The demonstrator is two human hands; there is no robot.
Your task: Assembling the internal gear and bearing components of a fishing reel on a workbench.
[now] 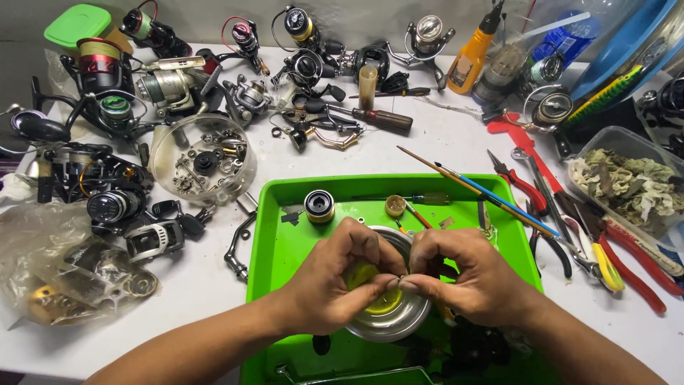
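Crowding the left of the white bench (442,139) is a heap of fishing reels (107,93), dark and silver, with a clear plastic bag of metal parts (64,274) at the near corner and a round clear tub of screws and small gears (203,158) just right of the heap, likely kept there so loose pieces do not roll off. A bright green tray (285,235) sits in the middle and serves as the work area, its rim fencing in small parts. Over it the left hand (331,285) has thumb and forefinger pinched narrow on a tiny part (400,279), too small to identify, and the right hand (463,274) meets it with its fingers pinched the same way on the same piece, so both grip it between them. They hold it directly above a shallow round metal bowl (388,324) with a yellow piece (381,303) inside, apparently so anything dropped lands in the bowl. A small black and gold spool (319,206) and a brass cap (395,205) stand at the tray's far side, apart from the hands. Two thin paintbrushes (491,196) lie slanted across the tray's right rim, close to the right wrist's path. Further right lie red-handled pliers (634,264), a screwdriver (370,115), an orange bottle (470,60) and a clear box of rags (634,187).
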